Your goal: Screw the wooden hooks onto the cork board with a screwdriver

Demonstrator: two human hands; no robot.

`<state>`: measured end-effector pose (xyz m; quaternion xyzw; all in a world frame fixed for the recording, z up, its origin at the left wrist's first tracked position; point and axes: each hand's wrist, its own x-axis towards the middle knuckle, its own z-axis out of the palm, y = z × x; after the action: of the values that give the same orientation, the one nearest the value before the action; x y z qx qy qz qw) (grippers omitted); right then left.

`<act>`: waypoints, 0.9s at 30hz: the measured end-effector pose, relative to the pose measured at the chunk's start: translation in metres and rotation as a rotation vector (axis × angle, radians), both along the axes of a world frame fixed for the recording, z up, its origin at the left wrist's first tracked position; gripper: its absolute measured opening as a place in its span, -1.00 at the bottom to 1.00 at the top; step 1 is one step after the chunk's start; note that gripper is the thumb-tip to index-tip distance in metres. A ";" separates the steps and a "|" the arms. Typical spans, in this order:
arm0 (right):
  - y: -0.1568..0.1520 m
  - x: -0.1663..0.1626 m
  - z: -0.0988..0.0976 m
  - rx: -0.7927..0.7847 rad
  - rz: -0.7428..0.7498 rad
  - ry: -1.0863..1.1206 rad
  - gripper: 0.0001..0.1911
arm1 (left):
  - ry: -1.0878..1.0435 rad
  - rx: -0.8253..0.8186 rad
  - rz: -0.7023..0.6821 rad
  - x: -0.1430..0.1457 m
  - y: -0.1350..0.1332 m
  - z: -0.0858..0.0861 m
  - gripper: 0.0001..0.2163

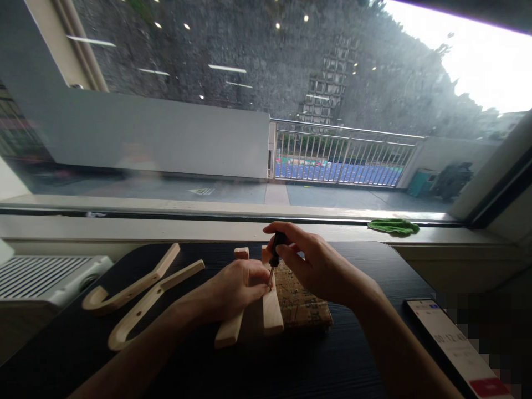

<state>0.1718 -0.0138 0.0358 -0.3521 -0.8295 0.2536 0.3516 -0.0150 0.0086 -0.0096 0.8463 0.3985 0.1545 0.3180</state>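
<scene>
My right hand (305,252) is closed round the black handle of a screwdriver (275,254), which stands nearly upright with its metal shaft pointing down. The tip meets a pale wooden piece (272,313) beside a brown, worn-looking block (305,305). My left hand (243,282) has its fingertips pinched close to the screwdriver's tip; whatever they may hold there is too small to make out. Under that hand lies another pale wooden piece (228,331), partly covered. Two curved wooden pieces, a farther one (124,296) and a nearer one (139,313), lie to the left.
A phone (451,343) showing a timer lies at the right of the dark table (361,354). On the windowsill (124,228) rests a green cloth (393,226). A white slatted appliance (54,277) stands left of the table. Beyond the window is a railing (344,155).
</scene>
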 end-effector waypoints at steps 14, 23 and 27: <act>0.004 0.001 -0.002 0.059 -0.041 -0.011 -0.62 | -0.013 0.012 0.009 0.000 0.003 -0.007 -0.84; 0.001 0.002 -0.002 0.049 0.002 -0.036 -0.59 | 0.006 -0.042 -0.023 0.003 -0.007 0.018 -0.82; 0.001 0.004 0.000 0.069 -0.010 -0.057 -0.58 | 0.006 -0.034 -0.046 0.002 -0.004 0.013 -0.81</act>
<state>0.1756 -0.0131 0.0354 -0.3509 -0.8457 0.2128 0.3412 -0.0126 0.0043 0.0036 0.8500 0.3826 0.1380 0.3348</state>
